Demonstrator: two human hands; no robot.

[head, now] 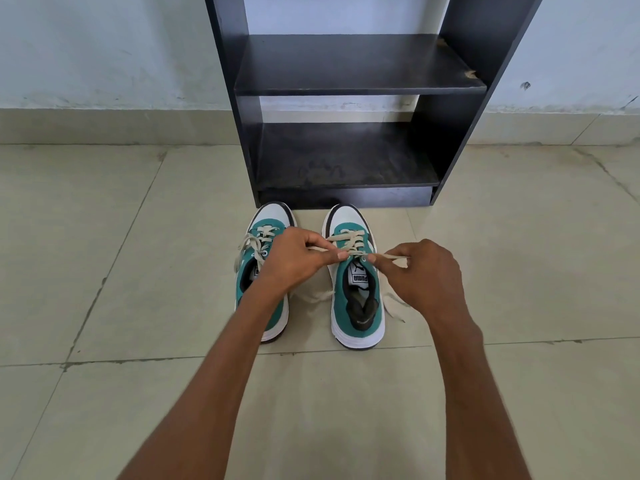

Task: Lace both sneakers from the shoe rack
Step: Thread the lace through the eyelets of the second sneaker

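Two green and white sneakers stand side by side on the floor, toes toward the rack. The right sneaker (pixel 358 299) has a cream lace (pixel 349 237) crossed through its lower eyelets. My left hand (pixel 294 259) pinches one end of that lace just left of the tongue. My right hand (pixel 424 271) pinches the other end (pixel 393 255) on the right side, pulled out sideways. Loose lace tails trail on the floor beside this shoe. The left sneaker (pixel 266 233) is partly hidden under my left forearm; its lace hangs loosely over its left side.
A black shoe rack (pixel 360 84) with bare shelves stands against the pale wall just beyond the toes. Beige floor tiles (pixel 121 254) spread out on both sides of the shoes and toward me.
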